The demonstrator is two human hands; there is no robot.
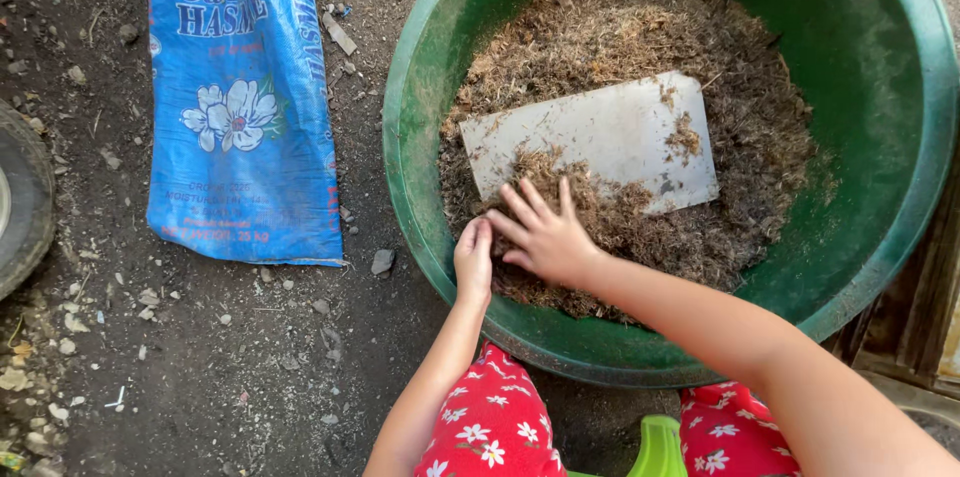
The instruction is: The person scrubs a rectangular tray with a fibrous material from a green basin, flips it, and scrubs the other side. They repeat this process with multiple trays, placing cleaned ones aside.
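2 bare hands work inside the green basin point(425, 167): the right hand point(545, 234) lies with fingers spread on the brown fibrous mulch point(720, 152), touching the white flat board point(600, 137); the left hand point(474, 259) is curled at the near rim. Left of the basin lies a blue rectangular sack point(240, 107) with a white flower print.

Dark dirt ground point(200, 357) — scattered pebbles, blue sack point(243, 107), daylight

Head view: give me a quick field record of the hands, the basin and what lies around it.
left hand: closed, at the basin's near inner wall, on the brown fibre
right hand: fingers spread, pressing on the fibre
basin: green, round, holds brown fibrous material
flat board: pale, lying on the fibre, partly covered
sack: blue, flat on the dirt ground, left of basin
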